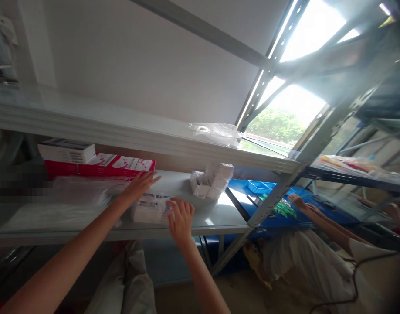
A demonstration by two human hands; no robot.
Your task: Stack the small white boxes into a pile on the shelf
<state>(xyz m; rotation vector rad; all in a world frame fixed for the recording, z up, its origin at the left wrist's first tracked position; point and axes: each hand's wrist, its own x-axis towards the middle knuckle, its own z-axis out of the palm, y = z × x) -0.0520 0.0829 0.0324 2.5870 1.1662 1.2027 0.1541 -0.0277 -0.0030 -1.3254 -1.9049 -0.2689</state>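
Note:
On the grey shelf bench lies a pack of small white boxes [150, 209] in clear film, with blue print on top. My right hand [181, 220] has its fingers bent round the right end of this pack. My left hand [141, 185] is over the pack's far left side, fingers stretched out and holding nothing. Just behind it are red and white cartons [128, 164]. A clear plastic bag [85, 190] lies flat under and left of my left forearm.
More white boxes [213, 181] stand stacked to the right. White boxes [67, 150] top the red cartons. A clear bag [216, 132] lies on the upper shelf. Past the metal upright [268, 196], another person's hands [300, 203] are near green packets [284, 208] and a blue tray [259, 186].

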